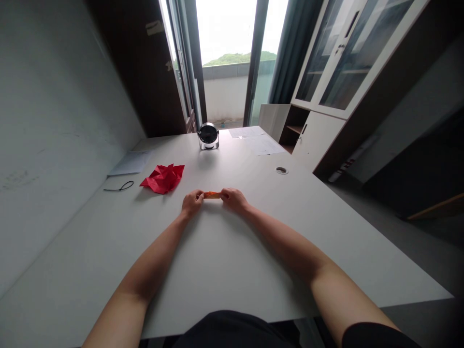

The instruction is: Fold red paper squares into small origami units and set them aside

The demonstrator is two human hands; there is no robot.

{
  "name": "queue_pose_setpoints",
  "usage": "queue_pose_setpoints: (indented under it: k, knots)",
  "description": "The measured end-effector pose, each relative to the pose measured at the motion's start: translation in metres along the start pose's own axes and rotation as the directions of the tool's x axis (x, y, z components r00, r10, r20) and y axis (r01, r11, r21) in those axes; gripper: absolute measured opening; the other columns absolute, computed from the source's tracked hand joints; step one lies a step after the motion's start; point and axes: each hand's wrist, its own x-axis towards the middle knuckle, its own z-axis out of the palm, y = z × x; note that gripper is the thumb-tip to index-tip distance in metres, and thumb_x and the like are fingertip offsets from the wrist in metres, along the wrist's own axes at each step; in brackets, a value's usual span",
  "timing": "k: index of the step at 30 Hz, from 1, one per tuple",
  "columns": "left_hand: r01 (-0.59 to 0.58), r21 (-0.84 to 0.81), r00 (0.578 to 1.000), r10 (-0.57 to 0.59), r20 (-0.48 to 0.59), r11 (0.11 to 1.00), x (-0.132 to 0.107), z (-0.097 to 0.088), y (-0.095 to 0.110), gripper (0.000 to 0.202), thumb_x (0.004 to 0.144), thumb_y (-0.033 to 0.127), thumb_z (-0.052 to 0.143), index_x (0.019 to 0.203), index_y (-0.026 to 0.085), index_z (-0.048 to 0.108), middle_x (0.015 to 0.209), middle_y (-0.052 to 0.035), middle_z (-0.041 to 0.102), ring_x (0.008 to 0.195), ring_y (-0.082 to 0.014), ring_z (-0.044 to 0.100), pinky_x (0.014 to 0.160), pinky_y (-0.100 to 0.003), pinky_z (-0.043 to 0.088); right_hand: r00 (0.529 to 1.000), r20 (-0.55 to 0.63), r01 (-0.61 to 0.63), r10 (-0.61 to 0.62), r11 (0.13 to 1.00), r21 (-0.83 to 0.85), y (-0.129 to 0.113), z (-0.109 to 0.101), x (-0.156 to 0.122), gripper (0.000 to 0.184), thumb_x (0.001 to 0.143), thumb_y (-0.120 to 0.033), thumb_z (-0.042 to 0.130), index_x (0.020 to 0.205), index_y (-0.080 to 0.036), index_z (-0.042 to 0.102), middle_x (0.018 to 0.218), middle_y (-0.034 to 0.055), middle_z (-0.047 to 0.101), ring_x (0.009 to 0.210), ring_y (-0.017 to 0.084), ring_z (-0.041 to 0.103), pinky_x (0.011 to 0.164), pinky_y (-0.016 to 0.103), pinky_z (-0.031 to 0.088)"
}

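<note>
Pinch of the left hand [193, 203] on one end of a small orange strip [212, 195], like pinch of the right hand [234, 199] on the other. Looks like folded paper, narrow, slightly raised along the middle; judging by shape, already well into folding, not yet let go. Amount of folding left: impossible to tell. Lies directly between the hands, crosswise, low over the counter [217, 270]; touching or just above, cannot tell. Farther out, to the left and apart from both hands, a red creased piece [164, 180], paper by its look. Beyond it, a black cord [125, 186] and a pale sheet [130, 163]. Ahead, a round black device [208, 134] on a metal stand; to the right, loose papers [266, 145] and a small ring [282, 170], perhaps a cable hole.
</note>
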Motion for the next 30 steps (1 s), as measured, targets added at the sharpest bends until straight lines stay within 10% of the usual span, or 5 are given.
queue_pose_setpoints:
  k: [30]
  knots:
    - [0.001, -0.003, 1.0, -0.001, -0.005, 1.0, 0.0009, 0.0011, -0.0013, 0.024, 0.09, 0.028, 0.05, 0.098, 0.024, 0.072, 0.092, -0.0022, 0.076, 0.08, -0.018, 0.066, 0.073, -0.026, 0.045, 1.0, -0.01, 0.015, -0.015, 1.0, 0.014, 0.0003, 0.0004, -0.0001, 0.019, 0.091, -0.029, 0.054, 0.081, -0.021, 0.068, 0.081, 0.0025, 0.066, 0.072, 0.015, 0.052, 0.065, 0.025, 0.032]
